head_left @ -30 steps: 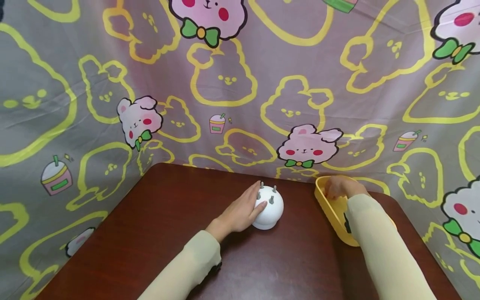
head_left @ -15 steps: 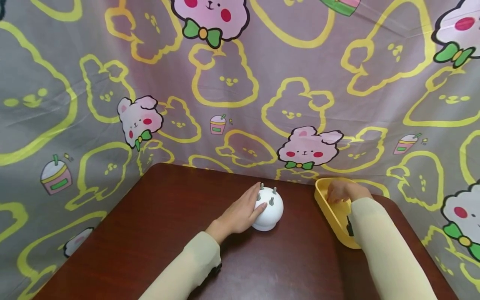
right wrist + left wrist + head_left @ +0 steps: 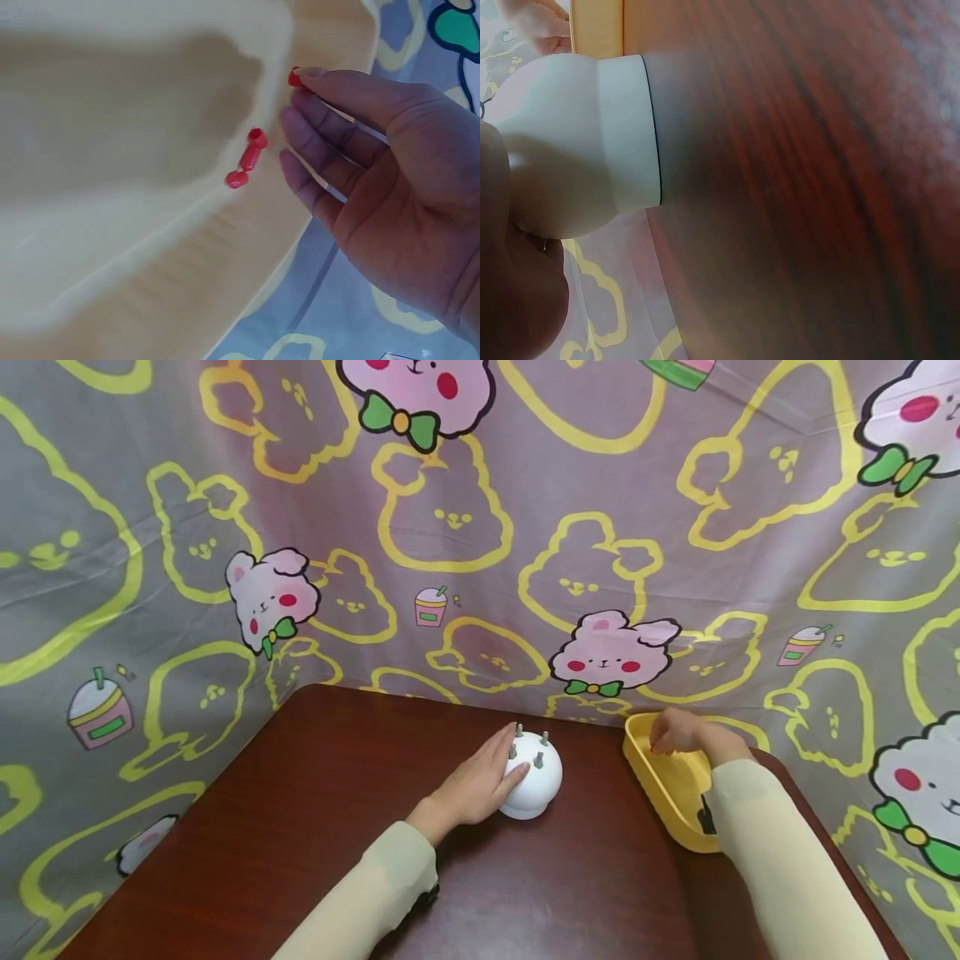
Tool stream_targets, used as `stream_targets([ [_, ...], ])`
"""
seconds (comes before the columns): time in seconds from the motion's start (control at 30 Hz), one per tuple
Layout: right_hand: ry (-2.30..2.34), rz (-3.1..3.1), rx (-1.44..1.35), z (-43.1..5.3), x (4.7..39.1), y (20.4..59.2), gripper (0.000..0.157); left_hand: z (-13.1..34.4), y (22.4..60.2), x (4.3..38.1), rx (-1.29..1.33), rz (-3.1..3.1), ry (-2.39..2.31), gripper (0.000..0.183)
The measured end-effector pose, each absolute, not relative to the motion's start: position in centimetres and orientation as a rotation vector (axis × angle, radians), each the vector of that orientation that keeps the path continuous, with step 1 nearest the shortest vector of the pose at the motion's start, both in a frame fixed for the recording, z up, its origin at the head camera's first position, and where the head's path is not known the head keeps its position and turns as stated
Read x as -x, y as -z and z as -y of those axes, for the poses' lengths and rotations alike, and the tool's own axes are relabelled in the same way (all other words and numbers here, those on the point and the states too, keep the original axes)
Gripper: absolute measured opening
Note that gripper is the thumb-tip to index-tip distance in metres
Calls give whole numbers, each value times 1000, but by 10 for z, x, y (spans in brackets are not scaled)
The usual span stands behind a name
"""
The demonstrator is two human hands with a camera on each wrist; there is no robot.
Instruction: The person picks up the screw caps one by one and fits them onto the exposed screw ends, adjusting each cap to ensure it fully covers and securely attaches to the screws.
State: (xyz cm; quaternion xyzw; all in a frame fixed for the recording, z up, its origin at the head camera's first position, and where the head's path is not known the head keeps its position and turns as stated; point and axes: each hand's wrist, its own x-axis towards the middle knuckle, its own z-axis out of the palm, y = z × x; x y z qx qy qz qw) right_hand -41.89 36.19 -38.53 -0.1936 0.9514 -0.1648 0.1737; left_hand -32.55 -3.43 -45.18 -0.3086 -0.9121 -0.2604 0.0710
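My left hand (image 3: 474, 783) holds the side of a white dome-shaped piece (image 3: 542, 789), its thumb across the front and its fingers along the far side. Several grey pegs (image 3: 539, 760) stick up from the dome's top. In the left wrist view, the dome (image 3: 555, 127) meets the table with a straight-sided base. Over the far end of a yellow tray (image 3: 654, 795), my right hand (image 3: 681, 732) pinches a small red cap (image 3: 295, 77) between thumb and index finger. Several more hollow red caps (image 3: 250, 157) lie near the tray's inner edge, below the fingers.
The dark reddish-brown table (image 3: 315, 802) carries both the dome and the tray. A patterned curtain (image 3: 457, 543) hangs close behind the table and along its sides. Part of a black object (image 3: 706, 815) shows by the right sleeve.
The right hand has risen from inside the tray to about its rim, with red now visible at its fingertips. My left hand has kept its hold on the dome.
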Motion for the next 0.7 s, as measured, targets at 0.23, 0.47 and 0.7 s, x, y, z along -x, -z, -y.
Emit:
stream_targets([
  [0.23, 452, -2820, 680, -362, 415, 382, 8, 33, 451, 324, 937, 2739, 784, 76],
  [0.47, 502, -2849, 741, -356, 405, 377, 5, 33, 452, 324, 947, 2712, 788, 73],
  [0.7, 521, -2878, 787, -353, 397, 371, 4, 33, 452, 326, 949, 2709, 761, 74],
])
